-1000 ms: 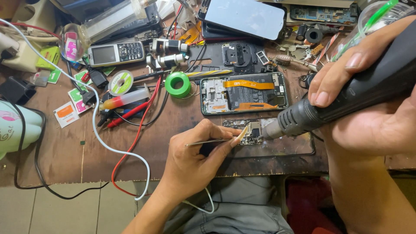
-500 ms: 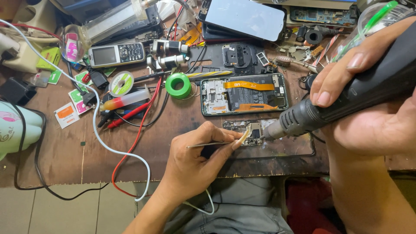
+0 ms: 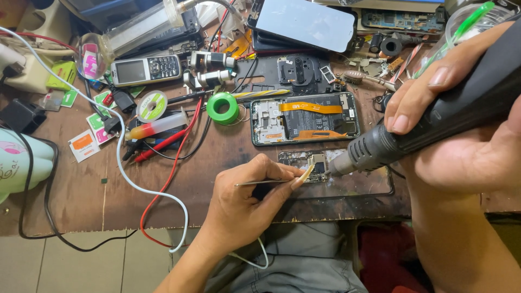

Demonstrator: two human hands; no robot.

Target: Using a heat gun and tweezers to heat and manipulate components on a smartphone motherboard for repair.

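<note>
Your left hand (image 3: 239, 203) pinches tweezers (image 3: 271, 181), fingers closed around them, tips angled onto the small board (image 3: 312, 164). The board lies flat on the dark mat (image 3: 358, 187) at the near edge of the bench (image 3: 81, 201), just in front of the open phone (image 3: 304, 118).

Your right hand (image 3: 461, 135) is wrapped tight around the black hot-air handle (image 3: 434, 127), index finger lying along the top. Its metal nozzle (image 3: 339, 165) points left and down at the board, close beside it; whether they touch, you cannot tell from this angle.

The open phone shows an orange flex strip across its middle. Behind it lies a black back cover (image 3: 296, 70), and further back a phone screen (image 3: 306, 21) face up.

Left of the open phone: a green tape roll (image 3: 222, 107), a solder-wick spool (image 3: 151, 106), a clear syringe (image 3: 157, 127) with orange paste, red probes (image 3: 160, 145). An old keypad phone (image 3: 145, 69) sits behind those. A white cable (image 3: 122, 163) loops over the bench edge; a black one (image 3: 54, 239) hangs below it.
</note>
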